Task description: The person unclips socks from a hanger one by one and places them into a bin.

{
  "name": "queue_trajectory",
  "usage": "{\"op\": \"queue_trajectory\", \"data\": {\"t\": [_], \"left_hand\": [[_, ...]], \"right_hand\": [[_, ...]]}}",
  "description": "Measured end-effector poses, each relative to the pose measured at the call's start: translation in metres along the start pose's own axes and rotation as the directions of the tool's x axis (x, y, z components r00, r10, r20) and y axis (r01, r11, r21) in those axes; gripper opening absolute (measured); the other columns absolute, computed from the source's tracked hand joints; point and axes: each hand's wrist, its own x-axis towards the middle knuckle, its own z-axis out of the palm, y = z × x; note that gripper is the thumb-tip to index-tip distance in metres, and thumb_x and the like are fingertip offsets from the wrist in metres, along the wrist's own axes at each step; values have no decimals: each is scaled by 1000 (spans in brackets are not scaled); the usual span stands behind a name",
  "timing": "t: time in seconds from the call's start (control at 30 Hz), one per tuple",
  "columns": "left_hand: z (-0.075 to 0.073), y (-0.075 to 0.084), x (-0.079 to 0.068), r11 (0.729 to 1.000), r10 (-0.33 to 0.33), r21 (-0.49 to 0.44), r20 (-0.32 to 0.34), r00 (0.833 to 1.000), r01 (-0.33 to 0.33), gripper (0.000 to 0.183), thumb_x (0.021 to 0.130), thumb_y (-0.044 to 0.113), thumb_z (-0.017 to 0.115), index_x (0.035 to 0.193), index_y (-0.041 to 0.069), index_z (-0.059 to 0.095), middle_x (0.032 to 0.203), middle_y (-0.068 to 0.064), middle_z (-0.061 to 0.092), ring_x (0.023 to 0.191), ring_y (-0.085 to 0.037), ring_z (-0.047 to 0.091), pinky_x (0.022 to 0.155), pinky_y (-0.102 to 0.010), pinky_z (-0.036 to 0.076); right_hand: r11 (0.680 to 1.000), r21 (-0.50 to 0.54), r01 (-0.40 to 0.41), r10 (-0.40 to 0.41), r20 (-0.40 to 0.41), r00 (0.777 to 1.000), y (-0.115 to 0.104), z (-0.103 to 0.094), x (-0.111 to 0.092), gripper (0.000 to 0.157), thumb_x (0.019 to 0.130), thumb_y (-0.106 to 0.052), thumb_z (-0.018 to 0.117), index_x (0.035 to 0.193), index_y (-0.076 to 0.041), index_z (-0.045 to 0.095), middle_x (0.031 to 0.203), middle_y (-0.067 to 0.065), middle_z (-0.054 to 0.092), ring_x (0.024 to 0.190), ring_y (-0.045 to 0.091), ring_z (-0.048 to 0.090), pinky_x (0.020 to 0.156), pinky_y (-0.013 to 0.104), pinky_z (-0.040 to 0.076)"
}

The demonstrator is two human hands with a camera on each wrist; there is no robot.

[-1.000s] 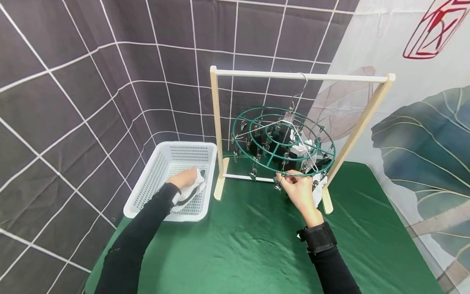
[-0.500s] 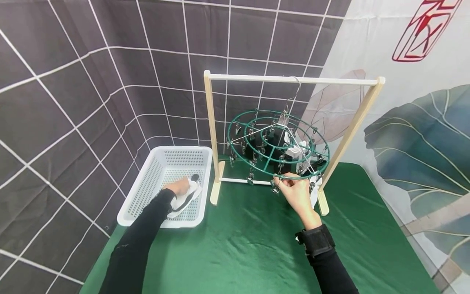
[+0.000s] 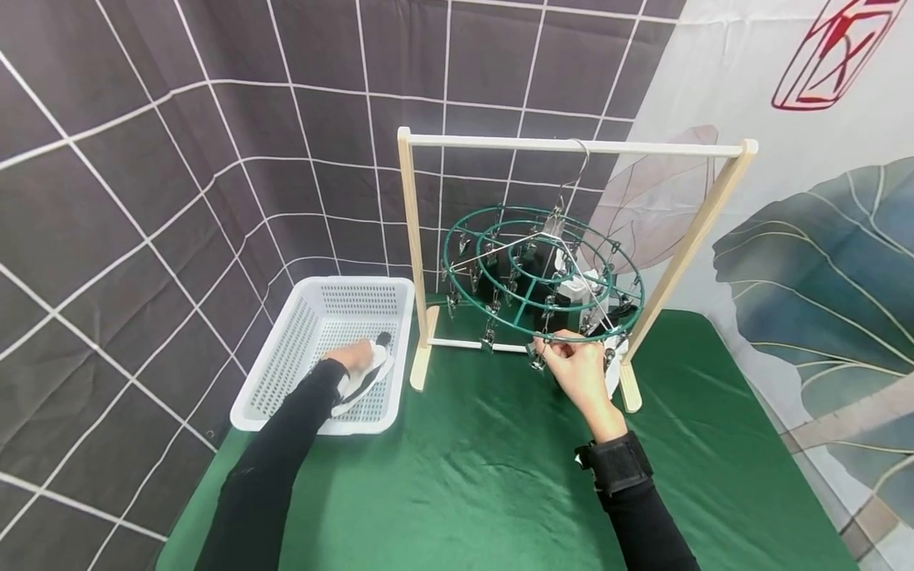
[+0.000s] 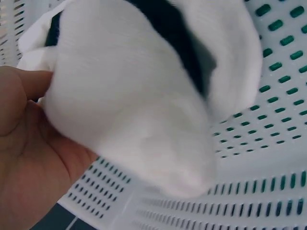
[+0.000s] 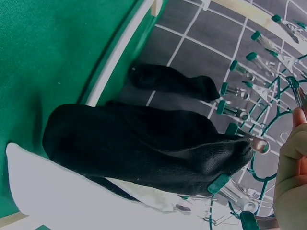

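Observation:
My left hand point(image 3: 350, 357) is down in the white basket point(image 3: 357, 427). It grips a white sock point(image 4: 124, 96) with a dark band, the thumb pressed against the fabric. At the front rim of the round green clip hanger point(image 3: 524, 208), my right hand point(image 3: 581, 373) pinches a metal clip point(image 5: 296, 91) between thumb and fingers. Below the hanger, a large black sock point(image 5: 144, 139) and a smaller black sock point(image 5: 175, 81) hang from clips in the right wrist view. A white sock point(image 5: 72, 191) with a dark stripe hangs beside them.
The hanger hooks over the white bar point(image 3: 493, 143) of a wooden stand point(image 3: 416, 230). Several unused clips point(image 3: 489, 337) dangle around its rings. A green cloth point(image 3: 464, 476) covers the table; a grey gridded curtain point(image 3: 321, 127) rises behind.
The head view has shifted slightly, moving the whole scene a little left. My left hand stays in the basket with the sock, and my right hand stays at the clip.

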Motion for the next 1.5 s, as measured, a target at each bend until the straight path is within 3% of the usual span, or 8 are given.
{"op": "queue_trajectory", "data": {"t": [0.23,0.33,0.43,0.6,0.73,0.83,1.1,1.5], "left_hand": [[-21,48,-17,966,150,246,-262,953,-84,19,87,12,58,95,-2,66,79,-15,63,72,-27,60,69,-40,53],[-29,80,-32,967,223,216,-479,849,-133,15,89,10,55,85,-1,65,69,-13,61,61,-25,59,55,-36,51],[-31,114,-49,936,343,217,-743,575,-278,15,90,7,51,82,1,61,67,-12,59,57,-25,56,48,-34,46],[-24,165,-72,667,472,435,-875,-108,-605,13,81,-1,49,89,-2,59,79,-13,59,70,-28,55,65,-37,46],[-8,195,-83,421,615,670,-706,-351,-611,20,81,2,47,95,-4,60,86,-14,59,78,-28,56,75,-36,49],[8,208,-85,338,727,771,-578,-370,-540,24,84,9,46,99,-2,62,91,-14,60,83,-28,57,79,-36,50],[27,223,-84,376,841,804,-504,-195,-460,27,92,21,44,99,7,67,87,-4,61,76,-22,51,67,-31,42],[25,217,-72,402,801,727,-573,-170,-557,24,90,16,47,68,12,53,61,1,46,57,-18,42,58,-31,33]], "right_hand": [[1000,-20,8,-9,-32,999,2,-5,2,23,82,-16,74,64,-10,60,52,-4,47,48,7,40,51,19,31],[999,-33,3,-4,-33,999,1,-7,1,23,82,-17,74,65,-10,60,52,-5,48,48,7,40,51,20,30],[999,-49,-3,1,-24,1000,1,-7,0,21,82,-16,73,66,-8,63,52,-4,50,47,7,41,51,19,31],[997,-71,-3,1,-40,999,0,-6,-1,17,82,-14,73,68,-6,67,52,-3,54,46,5,43,49,17,32],[999,-53,1,-3,-53,999,-3,-1,-2,19,82,-13,73,66,-6,65,52,-2,54,46,5,44,48,17,33],[999,-38,20,-22,-40,999,-6,4,-2,20,83,-14,72,66,-5,64,52,-1,54,47,4,45,48,18,34],[999,-40,19,-22,-72,997,-8,8,-4,12,78,0,66,67,-4,63,53,-1,51,48,6,43,48,17,34],[999,-31,-5,3,-57,998,-8,4,-16,16,82,-17,74,71,-7,69,57,-3,55,52,6,47,51,18,36]]}}
